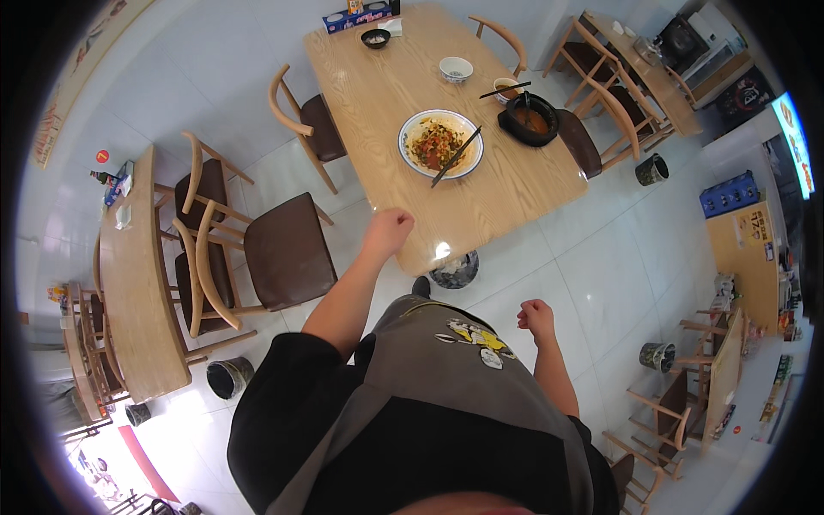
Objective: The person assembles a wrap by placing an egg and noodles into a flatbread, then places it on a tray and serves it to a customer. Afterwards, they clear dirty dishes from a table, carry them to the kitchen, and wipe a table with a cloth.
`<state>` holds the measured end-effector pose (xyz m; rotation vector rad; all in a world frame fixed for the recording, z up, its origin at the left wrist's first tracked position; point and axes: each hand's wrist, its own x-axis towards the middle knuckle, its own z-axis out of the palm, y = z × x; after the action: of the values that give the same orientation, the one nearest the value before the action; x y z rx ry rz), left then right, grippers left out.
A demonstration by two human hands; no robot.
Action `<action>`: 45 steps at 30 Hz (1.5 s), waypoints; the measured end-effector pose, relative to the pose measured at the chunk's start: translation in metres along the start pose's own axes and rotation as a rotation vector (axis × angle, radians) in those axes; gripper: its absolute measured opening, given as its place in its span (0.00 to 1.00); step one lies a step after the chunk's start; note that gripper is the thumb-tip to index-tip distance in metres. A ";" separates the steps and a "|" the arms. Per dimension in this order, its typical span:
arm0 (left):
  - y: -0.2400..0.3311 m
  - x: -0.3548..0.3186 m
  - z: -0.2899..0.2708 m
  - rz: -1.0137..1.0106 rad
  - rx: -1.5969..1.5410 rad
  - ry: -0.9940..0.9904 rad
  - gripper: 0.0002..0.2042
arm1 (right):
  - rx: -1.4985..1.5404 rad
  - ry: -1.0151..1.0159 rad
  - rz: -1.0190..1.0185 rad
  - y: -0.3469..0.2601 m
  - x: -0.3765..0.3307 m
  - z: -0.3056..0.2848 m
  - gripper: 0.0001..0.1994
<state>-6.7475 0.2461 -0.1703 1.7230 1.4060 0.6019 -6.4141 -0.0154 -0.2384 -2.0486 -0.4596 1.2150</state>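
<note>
My left hand (390, 230) is loosely closed over the near left corner of the wooden table (506, 193), with nothing seen in it; whether it touches the top I cannot tell. My right hand (536, 318) hangs in the air at my side, fingers curled, no object showing. Nearest on the table sits a large white plate (405, 159) of leftover food, dark chopsticks (457, 156) lying across it. To its right are a black stone pot (512, 129) with reddish soup and a small bowl (500, 83) with chopsticks (506, 88) on it. A white bowl (457, 69) stands farther back.
A small black bowl (375, 39) and a blue tissue box (360, 16) are at the table's far end. Brown-seated chairs (290, 251) stand at left, another (579, 142) at right. A bin (455, 273) sits under the near edge, and another table (142, 343) is farther left.
</note>
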 end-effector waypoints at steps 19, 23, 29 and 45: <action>0.101 0.186 0.110 -0.337 0.438 0.168 0.11 | -0.523 -0.008 -0.789 -0.435 0.468 -0.090 0.07; 0.127 0.171 0.122 -0.676 -0.074 0.390 0.10 | -0.978 -0.082 -1.279 -0.494 0.530 -0.024 0.12; 0.161 0.163 0.151 -0.745 -0.934 0.591 0.07 | -1.493 -0.393 -1.307 -0.521 0.550 0.025 0.10; 0.223 0.272 0.160 -0.238 -1.742 0.460 0.15 | -0.680 -1.451 -0.272 -0.482 0.329 0.038 0.11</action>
<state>-6.4239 0.4487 -0.1106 0.0162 0.7052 1.4874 -6.2606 0.5328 -0.1061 -1.0585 -1.9178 2.4104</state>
